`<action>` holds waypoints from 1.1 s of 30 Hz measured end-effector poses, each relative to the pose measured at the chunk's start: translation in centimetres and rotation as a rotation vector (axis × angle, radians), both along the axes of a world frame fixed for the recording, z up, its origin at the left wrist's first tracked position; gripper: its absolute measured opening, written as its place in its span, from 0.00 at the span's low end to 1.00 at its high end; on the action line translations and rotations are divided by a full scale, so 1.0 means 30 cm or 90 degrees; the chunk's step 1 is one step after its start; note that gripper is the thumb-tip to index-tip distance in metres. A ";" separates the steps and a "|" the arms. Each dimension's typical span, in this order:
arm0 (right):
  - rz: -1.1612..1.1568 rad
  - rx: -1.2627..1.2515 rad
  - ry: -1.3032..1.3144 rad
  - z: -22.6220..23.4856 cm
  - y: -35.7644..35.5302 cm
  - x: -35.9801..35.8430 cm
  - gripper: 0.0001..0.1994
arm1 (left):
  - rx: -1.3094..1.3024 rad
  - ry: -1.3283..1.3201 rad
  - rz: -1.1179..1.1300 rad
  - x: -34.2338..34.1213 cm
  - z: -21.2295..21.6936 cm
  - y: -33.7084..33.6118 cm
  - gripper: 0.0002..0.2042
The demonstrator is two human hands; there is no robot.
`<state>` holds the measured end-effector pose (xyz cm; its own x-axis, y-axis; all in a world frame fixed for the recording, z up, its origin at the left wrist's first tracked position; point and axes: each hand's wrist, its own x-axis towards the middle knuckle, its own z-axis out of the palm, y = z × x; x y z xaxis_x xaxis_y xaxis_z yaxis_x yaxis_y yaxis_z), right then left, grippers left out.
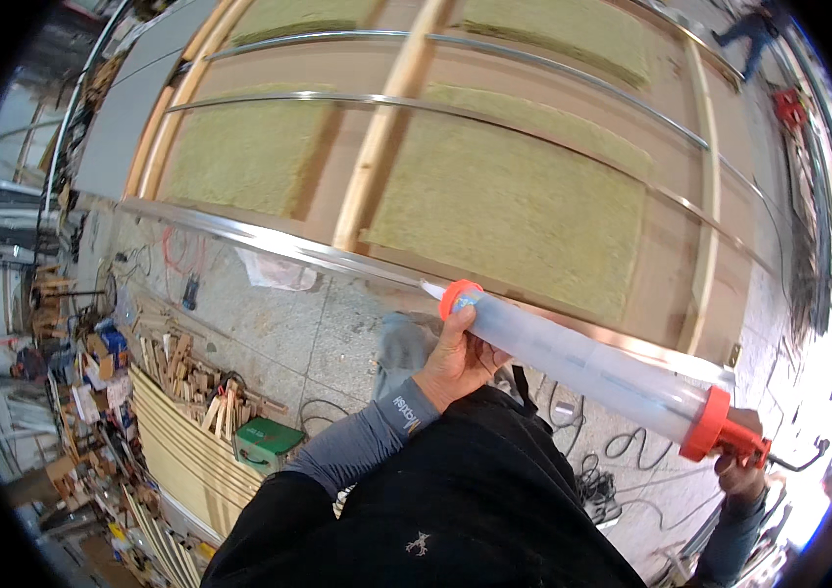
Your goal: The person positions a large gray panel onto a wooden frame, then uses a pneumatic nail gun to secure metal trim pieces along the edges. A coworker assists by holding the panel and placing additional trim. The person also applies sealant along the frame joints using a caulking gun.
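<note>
A long caulking gun (pixel 582 367) with a translucent barrel and red end caps lies across both my hands, slanting down to the right. My left hand (pixel 457 358) is wrapped round the barrel just behind its front cap. At the rear, my right hand (pixel 741 461) grips the red handle; its fingers are partly hidden. The white nozzle (pixel 432 289) points left and sits close to the metal edge rail (pixel 269 240) of a large framed panel; I cannot tell whether it touches. Yellowish insulation slabs (pixel 514 201) lie between the panel's wooden battens (pixel 377 167).
Thin metal strips (pixel 533 132) cross the battens. On the floor at lower left are stacked boards (pixel 180 431), wood offcuts (pixel 225 402) and a green case (pixel 267 441). Black cables (pixel 597 485) coil below the gun. Another person (pixel 754 39) stands at the far right.
</note>
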<state>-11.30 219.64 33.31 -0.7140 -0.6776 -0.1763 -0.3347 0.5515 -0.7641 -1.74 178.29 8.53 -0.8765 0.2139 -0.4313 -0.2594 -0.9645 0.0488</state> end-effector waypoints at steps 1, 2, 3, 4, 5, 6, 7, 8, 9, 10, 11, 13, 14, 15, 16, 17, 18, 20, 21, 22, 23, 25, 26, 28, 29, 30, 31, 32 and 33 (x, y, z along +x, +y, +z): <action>-0.026 0.003 -0.006 0.013 0.051 0.015 0.32 | 0.013 0.011 -0.014 -0.002 -0.006 0.037 0.25; -0.027 0.011 -0.049 0.015 0.117 0.033 0.31 | 0.027 0.022 -0.028 -0.003 -0.010 0.064 0.27; -0.030 0.023 -0.092 0.020 0.189 0.048 0.31 | 0.042 0.035 -0.041 -0.014 -0.017 0.100 0.28; -0.036 0.033 -0.132 0.023 0.260 0.069 0.33 | 0.043 0.020 -0.066 -0.022 -0.008 0.136 0.28; -0.012 0.058 -0.121 0.019 0.315 0.080 0.33 | 0.044 0.006 -0.090 -0.029 0.003 0.171 0.28; -0.031 0.069 -0.120 0.008 0.366 0.113 0.32 | 0.041 -0.012 -0.112 -0.033 0.010 0.177 0.27; -0.051 0.086 -0.119 0.010 0.408 0.144 0.31 | 0.063 -0.007 -0.137 -0.037 0.006 0.218 0.28; -0.072 0.101 -0.121 0.007 0.448 0.183 0.30 | 0.072 -0.005 -0.164 -0.040 0.004 0.258 0.28; -0.139 0.102 -0.172 -0.003 0.511 0.237 0.28 | 0.081 0.000 -0.186 -0.048 0.005 0.298 0.28; -0.144 0.113 -0.093 0.003 0.544 0.272 0.28 | 0.089 0.007 -0.215 -0.065 0.008 0.342 0.28; -0.149 0.130 -0.014 0.011 0.578 0.300 0.28 | 0.086 0.004 -0.238 -0.077 0.013 0.385 0.28; -0.263 0.134 0.078 -0.021 0.653 0.395 0.27 | 0.083 -0.005 -0.285 -0.085 0.031 0.463 0.29; -0.326 0.143 0.061 -0.011 0.707 0.450 0.28 | 0.082 -0.010 -0.300 -0.086 0.030 0.498 0.29; -0.392 0.150 0.045 0.004 0.747 0.498 0.30 | 0.084 -0.012 -0.317 -0.095 0.026 0.539 0.29; -0.458 0.152 0.029 0.026 0.759 0.534 0.31 | 0.085 -0.014 -0.335 -0.109 0.033 0.572 0.29; -0.476 0.178 0.012 0.068 0.784 0.544 0.32 | 0.095 0.010 -0.349 -0.121 0.041 0.605 0.28; -0.490 0.196 -0.007 0.092 0.787 0.542 0.33 | 0.110 0.010 -0.352 -0.126 0.037 0.644 0.28; -0.550 0.096 -0.115 0.099 0.869 0.578 0.35 | 0.137 0.008 -0.353 -0.129 0.030 0.722 0.26; -0.611 0.079 -0.144 0.095 0.884 0.603 0.34 | 0.143 0.013 -0.359 -0.130 0.027 0.741 0.26; -0.675 0.059 -0.171 0.080 0.897 0.637 0.34 | 0.147 0.019 -0.368 -0.135 0.026 0.753 0.26; -0.676 0.029 -0.215 0.052 0.948 0.670 0.33 | 0.151 0.026 -0.375 -0.139 0.025 0.767 0.25; -0.673 0.046 -0.192 0.035 0.973 0.683 0.32 | 0.151 0.025 -0.381 -0.144 0.021 0.791 0.25; -0.671 0.054 -0.180 0.030 0.984 0.689 0.32 | 0.152 0.024 -0.384 -0.143 0.021 0.807 0.25; -0.705 0.034 -0.135 0.019 0.976 0.695 0.29 | 0.123 0.000 -0.389 -0.143 0.020 0.835 0.27; -0.722 0.024 -0.112 0.019 0.971 0.696 0.28 | 0.109 -0.012 -0.391 -0.141 0.019 0.845 0.29; -0.709 0.039 -0.141 0.031 0.965 0.689 0.26 | 0.112 -0.009 -0.392 -0.141 0.014 0.853 0.29; -0.696 0.055 -0.170 0.048 0.959 0.674 0.25 | 0.115 -0.005 -0.394 -0.141 0.009 0.860 0.29; -0.683 0.070 -0.199 0.050 0.952 0.666 0.23 | 0.118 -0.002 -0.397 -0.140 0.003 0.861 0.29; -0.671 0.051 -0.153 0.055 0.945 0.672 0.21 | 0.115 0.007 -0.402 -0.144 0.000 0.878 0.29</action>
<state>8.85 247.97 34.95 -0.8713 0.2767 -0.4053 0.4903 0.5251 -0.6956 -6.04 204.63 8.54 -0.5621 0.7574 -0.3324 -0.7792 -0.6196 -0.0941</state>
